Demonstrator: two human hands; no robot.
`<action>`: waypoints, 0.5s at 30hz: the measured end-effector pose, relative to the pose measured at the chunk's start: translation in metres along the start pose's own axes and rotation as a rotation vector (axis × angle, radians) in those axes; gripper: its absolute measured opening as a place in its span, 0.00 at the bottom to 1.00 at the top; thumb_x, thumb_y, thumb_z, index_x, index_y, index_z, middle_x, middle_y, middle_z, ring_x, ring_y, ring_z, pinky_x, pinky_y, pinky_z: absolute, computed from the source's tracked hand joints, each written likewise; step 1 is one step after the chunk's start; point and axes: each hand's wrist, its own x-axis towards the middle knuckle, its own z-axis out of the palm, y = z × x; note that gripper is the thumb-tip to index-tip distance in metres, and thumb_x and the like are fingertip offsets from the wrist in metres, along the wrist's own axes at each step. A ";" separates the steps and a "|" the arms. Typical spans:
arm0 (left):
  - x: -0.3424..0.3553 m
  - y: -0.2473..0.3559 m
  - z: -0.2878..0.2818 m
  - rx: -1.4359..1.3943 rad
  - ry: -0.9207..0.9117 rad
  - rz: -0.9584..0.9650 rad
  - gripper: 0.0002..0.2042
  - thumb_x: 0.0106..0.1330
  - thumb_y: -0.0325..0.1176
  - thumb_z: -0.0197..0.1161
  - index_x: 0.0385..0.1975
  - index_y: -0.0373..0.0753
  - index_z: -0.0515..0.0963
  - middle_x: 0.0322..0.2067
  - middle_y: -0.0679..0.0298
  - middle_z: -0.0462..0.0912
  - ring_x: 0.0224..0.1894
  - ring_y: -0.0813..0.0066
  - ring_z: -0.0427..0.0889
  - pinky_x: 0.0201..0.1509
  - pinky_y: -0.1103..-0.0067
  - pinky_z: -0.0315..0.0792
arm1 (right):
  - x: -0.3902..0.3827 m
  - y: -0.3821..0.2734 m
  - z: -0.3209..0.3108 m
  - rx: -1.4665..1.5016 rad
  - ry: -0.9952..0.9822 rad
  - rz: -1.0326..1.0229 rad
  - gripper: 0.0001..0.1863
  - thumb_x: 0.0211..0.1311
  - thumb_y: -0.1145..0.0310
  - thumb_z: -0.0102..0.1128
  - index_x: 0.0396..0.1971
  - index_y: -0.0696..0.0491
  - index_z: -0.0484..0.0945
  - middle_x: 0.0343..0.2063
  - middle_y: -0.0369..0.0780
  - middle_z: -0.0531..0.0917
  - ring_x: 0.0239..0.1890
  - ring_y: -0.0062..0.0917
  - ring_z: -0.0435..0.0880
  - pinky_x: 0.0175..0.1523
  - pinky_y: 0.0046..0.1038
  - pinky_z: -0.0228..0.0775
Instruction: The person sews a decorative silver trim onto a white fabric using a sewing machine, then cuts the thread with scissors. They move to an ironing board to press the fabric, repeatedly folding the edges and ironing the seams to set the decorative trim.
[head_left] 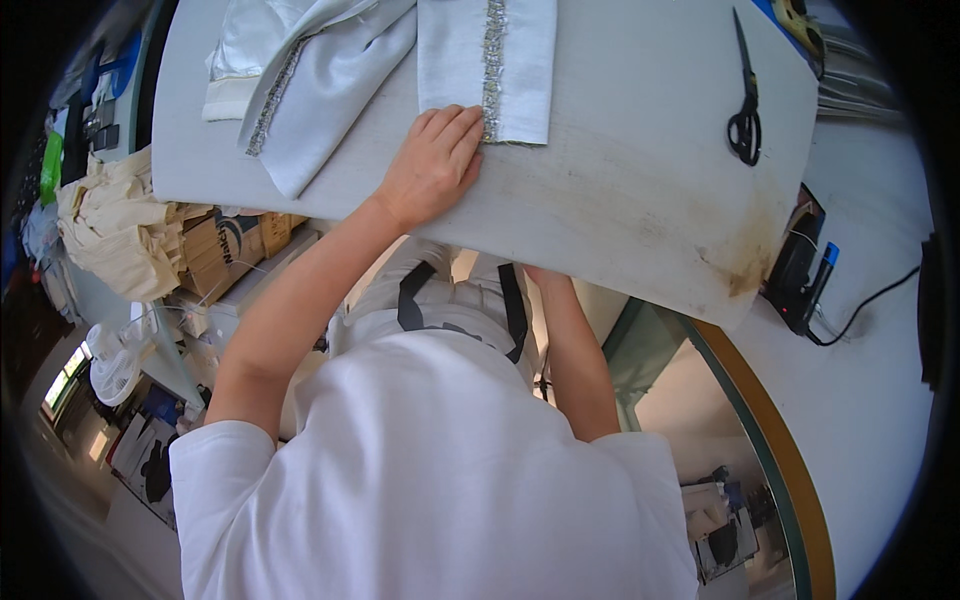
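My left hand [437, 158] rests on the lower end of a white fabric panel [520, 70] with a glittery trim strip, fingers slightly curved and lying on it. Left of that lies a second folded white piece [334, 105] with similar trim, over a shinier white piece [238, 75]. My right hand [543, 272] is down at the near edge of the pale work table [640, 200]; its fingers are hidden beneath. Black scissors [743, 130] lie on the table's right part.
Cream cloth [115, 225] is piled by a cardboard box [215, 262] at left, above a white fan [108, 365]. At right, a black device [790, 285] with a blue part and cable sits on a lower white surface [860, 420].
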 end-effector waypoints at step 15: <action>0.004 -0.009 0.029 0.007 0.155 -0.131 0.20 0.54 0.24 0.69 0.49 0.40 0.82 0.49 0.62 0.82 0.52 0.61 0.78 0.56 0.66 0.68 | -0.142 -0.198 0.097 -1.128 0.024 -1.527 0.22 0.48 0.74 0.70 0.48 0.55 0.80 0.47 0.41 0.81 0.53 0.41 0.77 0.59 0.41 0.68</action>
